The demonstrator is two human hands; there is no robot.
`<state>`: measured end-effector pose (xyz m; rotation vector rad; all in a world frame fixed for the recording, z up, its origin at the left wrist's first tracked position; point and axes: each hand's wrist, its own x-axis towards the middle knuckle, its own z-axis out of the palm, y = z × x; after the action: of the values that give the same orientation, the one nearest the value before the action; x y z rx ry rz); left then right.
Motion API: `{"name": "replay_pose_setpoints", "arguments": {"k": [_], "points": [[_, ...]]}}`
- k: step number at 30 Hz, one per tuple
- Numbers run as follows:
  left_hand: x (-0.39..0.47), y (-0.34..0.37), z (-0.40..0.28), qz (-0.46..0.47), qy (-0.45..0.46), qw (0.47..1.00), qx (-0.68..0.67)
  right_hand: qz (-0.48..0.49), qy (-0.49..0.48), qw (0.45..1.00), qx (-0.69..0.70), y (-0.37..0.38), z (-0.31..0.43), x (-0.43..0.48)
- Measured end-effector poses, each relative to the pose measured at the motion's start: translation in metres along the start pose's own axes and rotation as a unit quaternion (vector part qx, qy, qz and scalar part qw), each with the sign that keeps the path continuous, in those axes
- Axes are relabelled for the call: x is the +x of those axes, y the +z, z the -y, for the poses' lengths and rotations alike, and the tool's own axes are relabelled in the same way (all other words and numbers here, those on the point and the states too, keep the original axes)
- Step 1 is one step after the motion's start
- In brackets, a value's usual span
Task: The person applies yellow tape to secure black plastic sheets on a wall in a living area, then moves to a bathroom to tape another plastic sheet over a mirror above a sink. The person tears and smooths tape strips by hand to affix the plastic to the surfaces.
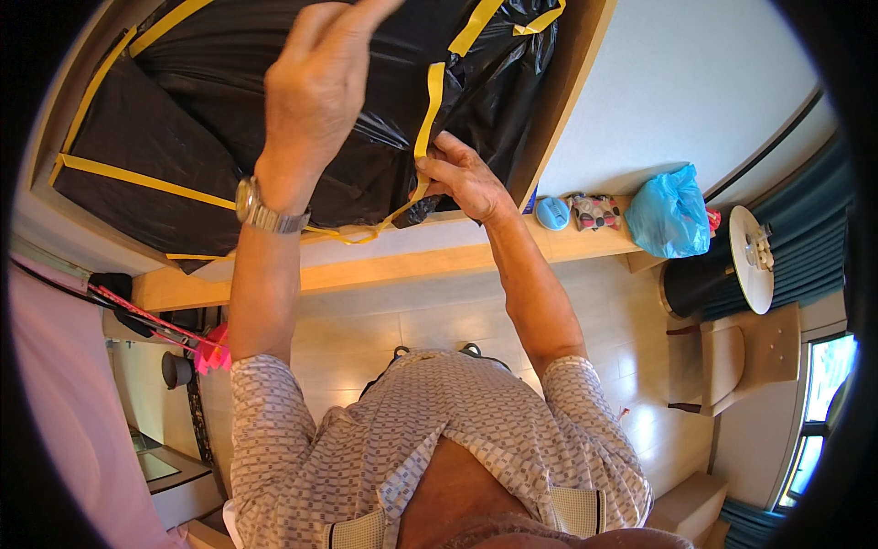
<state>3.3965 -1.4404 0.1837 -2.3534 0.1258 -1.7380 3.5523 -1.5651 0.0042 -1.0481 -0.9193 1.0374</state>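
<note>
Black plastic sheeting (260, 68) fills a wood-edged recess in front of me, crossed by strips of yellow tape (151, 182). Raised before the sheeting, my left hand (319, 82) wears a metal wristwatch (264, 209). One of its fingers stretches up past the top edge of the view, and whether it holds anything cannot be seen. Lower right, my right hand (463, 178) pinches a loose length of yellow tape (431, 110) between thumb and fingers. Below that hand the tape sags in a curve along the sheeting's bottom edge, beside a bunched black fold (417, 211).
A wooden ledge (411, 264) runs below the recess. On it rest a round blue case (553, 213), a patterned pouch (594, 211) and a blue plastic bag (669, 213). A round side table (744, 254) and a chair (734, 360) stand right. Pink fabric (62, 384) hangs left.
</note>
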Motion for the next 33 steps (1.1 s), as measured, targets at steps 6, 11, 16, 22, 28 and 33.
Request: {"name": "replay_pose_setpoints", "arguments": {"k": [6,11,16,22,28,33], "points": [[-0.077,-0.014,-0.063,0.133,-0.267,0.939,-0.172,0.008,-0.004,1.0,0.0,0.003,0.006,-0.001],[-0.138,0.03,-0.078,0.133,-0.473,0.811,-0.317,0.02,-0.012,1.0,0.008,0.002,0.008,-0.006],[-0.164,0.041,-0.07,0.141,-0.511,0.767,-0.361,0.033,-0.009,0.999,0.012,-0.003,0.004,-0.003],[-0.167,0.039,-0.063,0.142,-0.527,0.757,-0.359,0.041,-0.007,0.999,0.025,-0.005,-0.001,0.003],[-0.164,0.032,-0.061,0.16,-0.515,0.708,-0.457,0.001,-0.013,0.999,0.032,-0.003,-0.007,0.007],[-0.164,0.029,-0.054,0.183,-0.502,0.672,-0.513,-0.032,-0.04,0.998,0.042,-0.002,-0.011,0.007]]}}
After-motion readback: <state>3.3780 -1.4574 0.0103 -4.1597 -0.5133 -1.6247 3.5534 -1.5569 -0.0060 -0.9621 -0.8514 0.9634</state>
